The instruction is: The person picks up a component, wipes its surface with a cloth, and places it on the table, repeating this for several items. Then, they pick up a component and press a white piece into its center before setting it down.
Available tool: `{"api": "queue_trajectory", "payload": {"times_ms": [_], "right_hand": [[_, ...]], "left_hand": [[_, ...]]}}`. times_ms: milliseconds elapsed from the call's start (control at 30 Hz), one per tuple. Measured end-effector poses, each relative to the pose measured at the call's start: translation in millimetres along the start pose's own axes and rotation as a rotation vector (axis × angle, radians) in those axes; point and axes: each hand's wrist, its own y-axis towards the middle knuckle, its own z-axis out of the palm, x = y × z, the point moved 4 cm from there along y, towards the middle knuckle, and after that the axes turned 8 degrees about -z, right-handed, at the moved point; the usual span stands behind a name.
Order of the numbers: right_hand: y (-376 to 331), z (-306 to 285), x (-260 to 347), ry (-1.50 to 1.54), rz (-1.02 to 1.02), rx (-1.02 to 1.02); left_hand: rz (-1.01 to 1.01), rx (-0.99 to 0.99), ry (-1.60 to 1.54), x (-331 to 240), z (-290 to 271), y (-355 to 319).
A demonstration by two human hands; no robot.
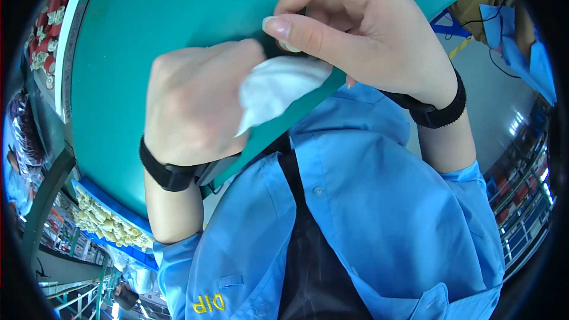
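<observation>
At the far left, red-and-cream parts lay beside the green counter, and cream-coloured pieces filled a blue bin by its lower edge. The blurred left hand was curled, its grip closed on a white cloth, fingertips hidden. Just above the cloth, over the counter, a small round part sat pinched by the right hand's thumb and fingers.

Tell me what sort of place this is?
Probably a factory workshop: there's a green worktable, a blue bin full of small pale parts, and a blue work jacket.
</observation>
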Motion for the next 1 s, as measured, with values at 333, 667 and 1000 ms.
{"api": "queue_trajectory", "payload": {"times_ms": [333, 667, 1000], "right_hand": [[-1.5, 0.2, -1.0, 0.007, 0.033, 0.04], [-2.3, 2.9, -0.8, 0.216, 0.197, -0.047], [-7.0, 7.5, -20.6, -0.009, 0.059, -0.031]], "left_hand": [[0.043, -0.072, 0.13, 5.3, -2.6, -1.3], [0.073, -0.069, 0.247, 9.3, 3.0, -3.9], [0.088, -0.09, 0.273, 17.2, -5.8, -4.3]]}}
